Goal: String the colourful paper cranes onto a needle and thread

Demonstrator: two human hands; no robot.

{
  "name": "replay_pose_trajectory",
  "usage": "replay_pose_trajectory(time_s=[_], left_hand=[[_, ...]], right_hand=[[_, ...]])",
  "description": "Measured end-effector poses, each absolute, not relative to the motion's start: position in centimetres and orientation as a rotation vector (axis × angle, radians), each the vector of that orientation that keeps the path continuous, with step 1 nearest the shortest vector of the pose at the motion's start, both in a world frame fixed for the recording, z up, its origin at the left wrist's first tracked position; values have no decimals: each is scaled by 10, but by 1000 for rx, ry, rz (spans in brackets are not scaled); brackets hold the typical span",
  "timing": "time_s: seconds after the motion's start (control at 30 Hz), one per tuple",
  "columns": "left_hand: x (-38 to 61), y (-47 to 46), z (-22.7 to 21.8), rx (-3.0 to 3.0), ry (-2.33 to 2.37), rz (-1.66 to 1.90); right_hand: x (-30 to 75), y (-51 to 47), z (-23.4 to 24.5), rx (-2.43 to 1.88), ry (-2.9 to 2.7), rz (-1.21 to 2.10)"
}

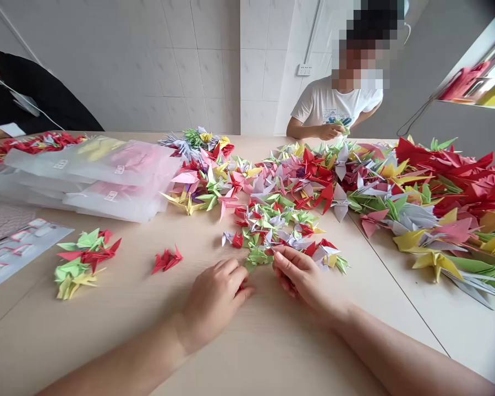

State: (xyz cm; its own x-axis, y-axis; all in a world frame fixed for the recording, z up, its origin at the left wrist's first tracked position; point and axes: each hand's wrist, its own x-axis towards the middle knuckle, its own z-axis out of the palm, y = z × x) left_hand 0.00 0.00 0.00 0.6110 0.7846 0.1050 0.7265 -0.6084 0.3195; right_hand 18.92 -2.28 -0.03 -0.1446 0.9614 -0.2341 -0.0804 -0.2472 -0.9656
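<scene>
Head view, read from the left: a person in black [33,93] is seated at the far corner behind a heap of red cranes [33,144]. Beside these, clear plastic bags [94,170] are stacked, with a printed sheet [16,247] laid nearer the table [247,357] edge. A small cluster of green, red and yellow cranes [80,261] is set apart on the bare wood, and a single red crane [166,260] lies just to its right.

The left hand [214,300] is rested knuckles up, fingers curled under. A sliver of red is seen at the fingertips, but whether anything is gripped cannot be told. Just beyond it lies the green crane [258,257], at the near edge of the small-crane pile [272,223]. The right hand [299,275] is placed on the far side of that crane, with thumb and forefinger drawn together on its edge.

The work in hand is judged to be the picking of single cranes out of the pile. For the green one to be freed, a light pinch and a clean lift would be called for, so that wings tangled with its neighbours are not dragged along or creased.

Further right, the large mixed heap [313,176] is spread across the table. A co-worker in a white shirt [334,104] handles cranes behind it, and bigger red cranes [457,170] are piled at the far right.
</scene>
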Motion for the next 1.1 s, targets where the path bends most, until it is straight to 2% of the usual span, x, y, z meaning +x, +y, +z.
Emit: replay_pose_trajectory(time_s=[0.5, 0.9, 1.1], left_hand=[[-4, 4, -6, 2402, 610, 1028], [-3, 0, 2, 2373, 379, 1045], [-3, -4, 2, 2302, 483, 1033]], right_hand=[[190, -23, 4, -1235, -1140, 1677], [188, -28, 1, -1173, -1480, 1571], [185, -29, -2, -1155, -1362, 1533]])
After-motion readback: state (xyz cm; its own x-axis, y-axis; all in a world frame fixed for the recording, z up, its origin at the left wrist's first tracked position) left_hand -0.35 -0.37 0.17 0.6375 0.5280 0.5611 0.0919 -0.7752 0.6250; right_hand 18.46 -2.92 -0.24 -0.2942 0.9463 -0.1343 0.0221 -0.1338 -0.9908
